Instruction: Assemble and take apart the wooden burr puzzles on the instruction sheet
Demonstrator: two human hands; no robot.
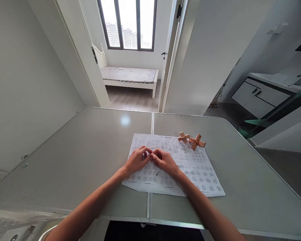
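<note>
Both hands meet over a printed instruction sheet (pixel 200 180) covered in small line diagrams. My left hand (pixel 138 158) has its fingers curled, thumb and fingertips brought together. Its fingertips touch those of my right hand (pixel 165 160), which is likewise curled into a pinch. Whatever may be between the fingertips is too small or hidden to make out. Beyond my right hand, at the sheet's far right corner, sit two wooden interlocking puzzles: a smaller one (pixel 183 137) and, just right of it, a larger cross-shaped one (pixel 197 142).
The grey-green table (pixel 65 160) has a pale seam running down its middle. Past its far edge, a doorway opens to a room with a bed (pixel 130 74) under a window (pixel 129 25). A sink cabinet (pixel 263 95) stands at the right.
</note>
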